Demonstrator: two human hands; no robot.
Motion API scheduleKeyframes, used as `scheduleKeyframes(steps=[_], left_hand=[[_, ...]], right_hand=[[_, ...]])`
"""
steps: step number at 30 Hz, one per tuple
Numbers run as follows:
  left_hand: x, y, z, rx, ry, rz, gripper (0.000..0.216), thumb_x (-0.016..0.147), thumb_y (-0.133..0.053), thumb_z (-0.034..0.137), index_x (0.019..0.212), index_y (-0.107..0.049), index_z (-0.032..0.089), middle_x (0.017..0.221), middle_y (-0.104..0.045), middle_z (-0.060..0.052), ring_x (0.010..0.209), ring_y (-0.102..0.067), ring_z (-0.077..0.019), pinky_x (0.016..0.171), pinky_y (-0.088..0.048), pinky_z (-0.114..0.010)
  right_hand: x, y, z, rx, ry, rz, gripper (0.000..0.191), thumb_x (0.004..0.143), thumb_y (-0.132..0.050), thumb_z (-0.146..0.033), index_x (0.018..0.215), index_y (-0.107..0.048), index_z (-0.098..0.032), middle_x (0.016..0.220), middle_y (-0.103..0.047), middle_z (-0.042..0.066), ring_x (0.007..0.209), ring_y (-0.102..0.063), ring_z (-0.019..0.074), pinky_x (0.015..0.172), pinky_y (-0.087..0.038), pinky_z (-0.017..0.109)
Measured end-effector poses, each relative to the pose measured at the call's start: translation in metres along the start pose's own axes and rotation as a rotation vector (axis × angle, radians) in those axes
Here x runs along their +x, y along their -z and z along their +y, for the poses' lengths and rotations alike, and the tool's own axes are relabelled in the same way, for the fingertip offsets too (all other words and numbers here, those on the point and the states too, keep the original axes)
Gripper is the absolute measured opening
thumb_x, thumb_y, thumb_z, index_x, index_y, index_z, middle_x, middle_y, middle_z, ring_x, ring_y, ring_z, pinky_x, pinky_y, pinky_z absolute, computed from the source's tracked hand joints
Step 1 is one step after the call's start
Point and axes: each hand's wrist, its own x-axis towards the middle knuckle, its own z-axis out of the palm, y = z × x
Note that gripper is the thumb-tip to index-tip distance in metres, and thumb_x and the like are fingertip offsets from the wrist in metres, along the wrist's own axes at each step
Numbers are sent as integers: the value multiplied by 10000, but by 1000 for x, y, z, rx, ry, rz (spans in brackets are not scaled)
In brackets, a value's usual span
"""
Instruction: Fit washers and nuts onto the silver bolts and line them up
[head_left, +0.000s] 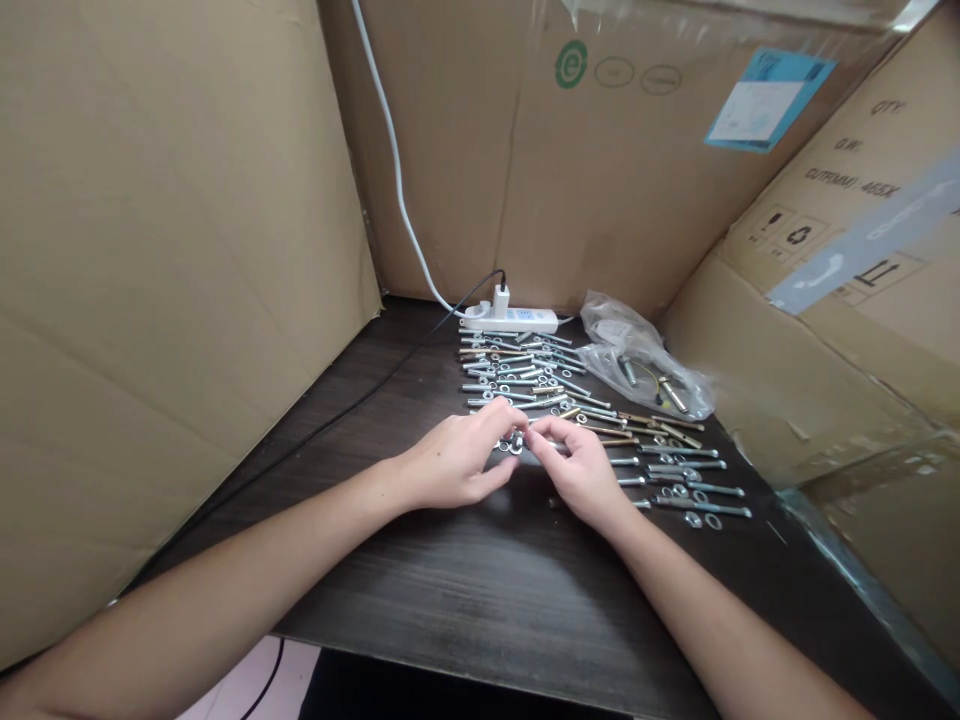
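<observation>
A small metal part (pixel 518 441) sits between my hands: my right hand (pixel 581 470) pinches it, my left hand (pixel 457 458) curls close, grip unclear.

Carton to my right (pixel 802 335): printed "QTY:", "G.W." and a line I read as "OUTF(MM): 465X"; below, broken-glass sign (pixel 772 220), recycling sign (pixel 799 234), paired upward arrows (pixel 877 272). Tape (pixel 922 200) on it: white handset figure (pixel 829 269). Carton before me (pixel 450 150): green circled "e" (pixel 571 65); two ovals (pixel 614 73), lettering illegible. Blue-and-white label (pixel 769 100), same carton: print too small. Power strip (pixel 480 323): blue markings (pixel 524 314), illegible.
</observation>
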Motion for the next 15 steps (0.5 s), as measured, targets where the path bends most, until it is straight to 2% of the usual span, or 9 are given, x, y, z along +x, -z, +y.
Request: scheduleKeyframes(steps=[3, 6, 9, 15], left_hand=[[0, 1, 0, 1, 27, 17, 252, 865, -488, 310, 1082, -432, 195, 1014, -531, -41, 772, -539, -150, 667, -440, -275], [2, 3, -1, 25, 79, -6, 181, 942, -372, 331, 972, -483, 191, 956, -556, -24, 776, -543, -145, 691, -429, -270], [4, 2, -4, 48, 63, -56, 301, 979, -290, 333, 834, -506, 181, 831, -570, -4, 730, -539, -132, 664, -400, -252], [4, -1, -5, 38, 48, -75, 280, 968, -337, 327, 806, -510, 178, 784, -581, 4, 701, -542, -124, 634, -386, -240]], right_hand=[[0, -1, 0, -2, 7, -2, 239, 841, -530, -382, 743, -599, -175, 730, -617, 25, 674, -543, 152, 585, -436, 236], [0, -1, 1, -16, 6, 2, 242, 839, -531, -385, 743, -602, -175, 724, -612, 25, 666, -539, 152, 573, -434, 236], [-1, -2, 1, -23, 3, -1, 239, 842, -527, -380, 751, -608, -174, 722, -613, 27, 666, -540, 153, 567, -434, 235], [-2, -1, 1, -5, 0, -24, 239, 850, -524, -377, 767, -616, -173, 748, -625, 33, 678, -550, 155, 585, -439, 240]])
